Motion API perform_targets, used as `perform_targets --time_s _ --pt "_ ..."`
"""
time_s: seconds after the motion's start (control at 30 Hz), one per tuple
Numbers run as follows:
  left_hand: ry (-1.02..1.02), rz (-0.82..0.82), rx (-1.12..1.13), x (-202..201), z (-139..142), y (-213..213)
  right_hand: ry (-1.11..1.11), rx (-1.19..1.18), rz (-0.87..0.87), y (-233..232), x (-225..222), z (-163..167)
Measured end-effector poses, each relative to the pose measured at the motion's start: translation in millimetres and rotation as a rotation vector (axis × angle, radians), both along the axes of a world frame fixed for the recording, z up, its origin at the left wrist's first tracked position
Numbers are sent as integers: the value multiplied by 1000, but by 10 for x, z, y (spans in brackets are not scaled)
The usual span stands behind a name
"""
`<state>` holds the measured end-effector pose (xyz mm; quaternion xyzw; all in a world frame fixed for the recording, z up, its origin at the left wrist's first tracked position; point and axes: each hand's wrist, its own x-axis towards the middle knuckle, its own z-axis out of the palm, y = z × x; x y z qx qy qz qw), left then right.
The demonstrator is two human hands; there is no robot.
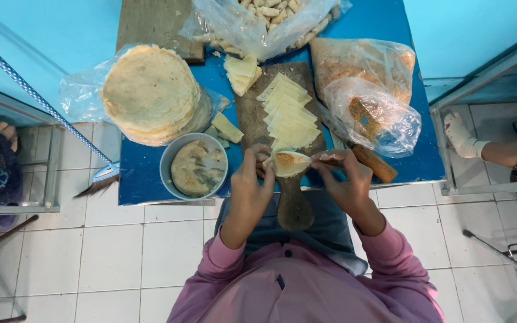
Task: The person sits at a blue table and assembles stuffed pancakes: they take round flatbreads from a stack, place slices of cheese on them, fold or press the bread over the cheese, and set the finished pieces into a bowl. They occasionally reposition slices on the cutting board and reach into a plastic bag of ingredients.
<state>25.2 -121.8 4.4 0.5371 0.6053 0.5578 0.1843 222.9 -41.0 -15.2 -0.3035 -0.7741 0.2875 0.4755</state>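
Over the near edge of the blue table (pixel 151 185), the left hand (pixel 251 179) and the right hand (pixel 342 176) both pinch one filled dough piece (pixel 288 162), folding it. A row of cut pieces (pixel 288 113) waits on the board (pixel 252 113). The bowl of filling (pixel 197 167) is full, the flatbread stack (pixel 151 90) tall, so much work seems left.
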Motion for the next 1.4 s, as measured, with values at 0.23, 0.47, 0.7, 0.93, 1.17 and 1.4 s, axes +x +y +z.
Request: perform_targets --time_s 0.23,0.47,0.7,0.93,1.17,1.4 --pt "2 5 -8 3 -35 5 21 19 10 -5 -6 -36" --pt "-5 -15 -4 5 -27 -19 51 -124 -28 32 -4 -68" --pt "-8 -13 -7 30 -51 -22 162 -198 -122 54 335 119" --pt "97 -10 59 11 -68 -38 -219 120 -651 174 808 436" --pt "180 -47 44 52 -26 -62 -371 459 -689 125 365 328" --pt "212 -36 18 100 -24 -61 -243 218 -277 -239 -267 177"
